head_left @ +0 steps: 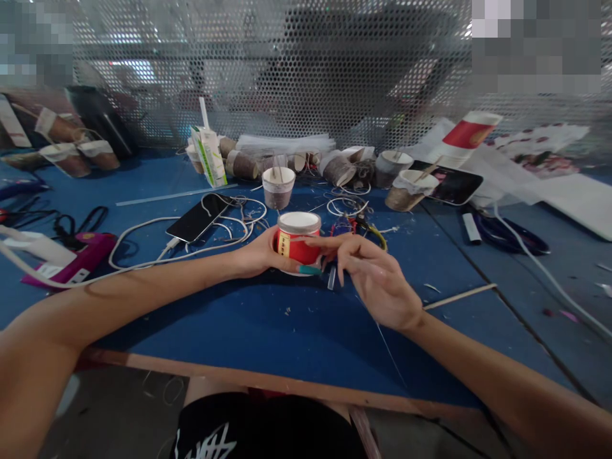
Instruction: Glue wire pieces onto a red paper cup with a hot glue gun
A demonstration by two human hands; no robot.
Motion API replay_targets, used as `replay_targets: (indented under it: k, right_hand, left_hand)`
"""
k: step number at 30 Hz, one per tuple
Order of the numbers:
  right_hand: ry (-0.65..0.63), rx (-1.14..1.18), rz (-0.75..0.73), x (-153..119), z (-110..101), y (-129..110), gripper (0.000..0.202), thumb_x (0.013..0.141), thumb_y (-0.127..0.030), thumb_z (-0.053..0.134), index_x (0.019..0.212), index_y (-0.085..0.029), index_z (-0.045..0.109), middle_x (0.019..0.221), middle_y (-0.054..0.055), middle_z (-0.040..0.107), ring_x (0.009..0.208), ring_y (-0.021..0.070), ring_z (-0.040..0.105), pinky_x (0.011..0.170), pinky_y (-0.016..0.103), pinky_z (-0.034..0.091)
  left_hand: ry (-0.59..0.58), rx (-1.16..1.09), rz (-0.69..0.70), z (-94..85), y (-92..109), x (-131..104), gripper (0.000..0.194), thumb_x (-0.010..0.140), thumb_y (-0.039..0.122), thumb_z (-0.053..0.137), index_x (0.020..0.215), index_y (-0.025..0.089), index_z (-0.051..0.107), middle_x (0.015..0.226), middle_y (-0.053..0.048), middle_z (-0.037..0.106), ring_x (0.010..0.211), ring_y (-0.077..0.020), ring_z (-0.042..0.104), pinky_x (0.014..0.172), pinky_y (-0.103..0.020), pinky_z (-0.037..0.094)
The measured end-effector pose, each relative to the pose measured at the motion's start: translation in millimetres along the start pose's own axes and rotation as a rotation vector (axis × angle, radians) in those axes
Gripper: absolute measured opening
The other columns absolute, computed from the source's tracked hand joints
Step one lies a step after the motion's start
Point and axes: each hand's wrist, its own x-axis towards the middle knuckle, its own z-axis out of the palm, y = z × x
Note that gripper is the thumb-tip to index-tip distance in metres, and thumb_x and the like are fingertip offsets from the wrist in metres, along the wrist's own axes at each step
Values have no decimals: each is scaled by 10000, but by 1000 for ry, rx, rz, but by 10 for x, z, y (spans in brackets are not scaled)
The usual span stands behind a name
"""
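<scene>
My left hand (268, 253) is closed around the left side of a red cup (306, 248), its thumb lying across the front. The cup stands upright near the middle of the blue table, with a pale top, a greyish rim band and a small yellow label. A turquoise patch shows low on its front, beside my thumb. From the right, my right hand (377, 277) reaches to the cup, index finger stretched along its side and the other fingers loosely apart. I see nothing held in it. A short clear strip (331, 278) lies by the cup's base.
Behind the cup stand a paper cup (278, 186), a drink carton (209, 156) and several brown-wrapped cups. A phone (201, 218) with a white cable lies left, near a purple power strip (79, 258). At right are another phone (454, 183) and a thin stick (459, 297).
</scene>
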Motion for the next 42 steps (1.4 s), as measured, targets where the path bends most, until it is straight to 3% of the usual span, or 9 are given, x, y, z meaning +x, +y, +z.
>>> replay_targets:
  k: [6, 11, 14, 21, 25, 28, 33, 37, 42]
  right_hand:
    - [244, 141, 34, 109, -140, 146, 367, 868, -465, 466, 580, -253, 546, 680, 84, 690, 647, 243, 624, 582, 395, 504]
    - [426, 106, -14, 108, -189, 234, 374, 915, -383, 456, 574, -239, 507, 672, 63, 669, 530, 179, 553, 428, 316, 417]
    - [328, 39, -118, 46, -121, 170, 345, 943, -374, 470, 638, -229, 538, 779, 80, 716, 572, 184, 589, 422, 310, 411]
    - [-337, -465, -259, -53, -52, 30, 156, 968, -330, 466, 881, -223, 540, 1302, 132, 677, 521, 109, 534, 524, 309, 473]
    - [-300, -516, -201, -45, -39, 20, 133, 977, -308, 459, 898, -223, 524, 1349, 143, 647, 539, 101, 566, 482, 281, 451]
    - [-155, -411, -155, -47, -28, 44, 267, 994, -336, 442, 787, -225, 569, 990, 78, 757, 551, 129, 584, 505, 293, 487]
    - [117, -46, 14, -6, -38, 99, 380, 948, -481, 523, 668, -238, 607, 447, -47, 539, 312, 108, 375, 476, 334, 529]
    - [158, 168, 94, 55, -57, 92, 388, 885, -491, 587, 613, -216, 550, 731, 35, 751, 272, 71, 374, 397, 314, 500]
    - [49, 345, 151, 109, -86, 56, 329, 860, -470, 520, 657, -217, 573, 989, 91, 785, 269, 69, 367, 337, 327, 466]
  left_hand:
    - [13, -9, -16, -27, 3, -4, 619, 495, 191, 914, 1069, 166, 683, 1007, -87, 745, 916, -233, 690, 915, -426, 523]
    - [47, 1, -12, -7, 0, -5, 610, 496, 235, 933, 1039, 155, 666, 985, -86, 738, 925, -240, 696, 956, -456, 514]
    - [110, 27, -12, 1, -36, 7, 667, 526, 238, 927, 1108, 162, 609, 1038, -87, 717, 970, -236, 688, 984, -466, 501]
    - [180, 193, 32, 11, -78, 0, 756, 507, 212, 921, 1130, 201, 492, 1088, -59, 641, 1123, -269, 607, 1017, -484, 469]
    - [156, 241, 50, 35, -76, -12, 767, 539, 240, 913, 1167, 202, 475, 1117, -68, 625, 1117, -261, 603, 1021, -478, 463]
    - [155, 201, 51, 20, -85, -8, 730, 562, 231, 902, 1170, 201, 500, 1160, -84, 641, 1133, -264, 607, 1027, -469, 458]
    - [119, 5, 19, -33, -67, 11, 683, 517, 202, 912, 1123, 191, 596, 1084, -70, 704, 1019, -233, 665, 982, -423, 480]
    - [54, -66, 5, -26, -2, 2, 639, 504, 204, 921, 1079, 178, 642, 988, -59, 729, 912, -199, 688, 927, -381, 514]
    - [21, -70, -45, -20, 33, -23, 630, 522, 203, 909, 1092, 166, 644, 962, -74, 741, 881, -218, 701, 913, -413, 523]
